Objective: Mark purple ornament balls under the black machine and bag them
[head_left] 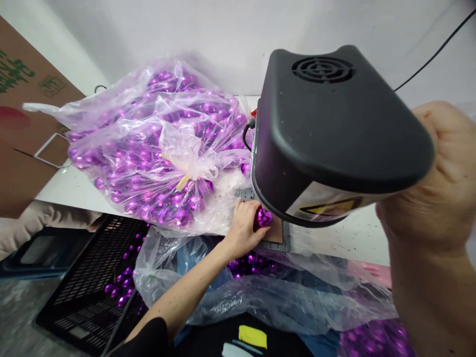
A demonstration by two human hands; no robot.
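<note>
My left hand (242, 224) is closed on a shiny purple bauble (264, 217), just above a brown pad (275, 232) on a grey ribbed plate (286, 237). The plate lies at the front of the white table, below a black machine housing (342, 124) with a round vent and a yellow warning label (327, 206). On the far right, my right hand (442, 173) is raised in a fist against the side of the housing. Whatever its fingers wrap round is hidden.
Bulging transparent bags (148, 153) of purple baubles cover the table's left. A cardboard box (33, 124) stands beyond them. A black crate (82, 292) with loose baubles is below left. An open plastic bag (256, 297) of baubles spreads over my lap.
</note>
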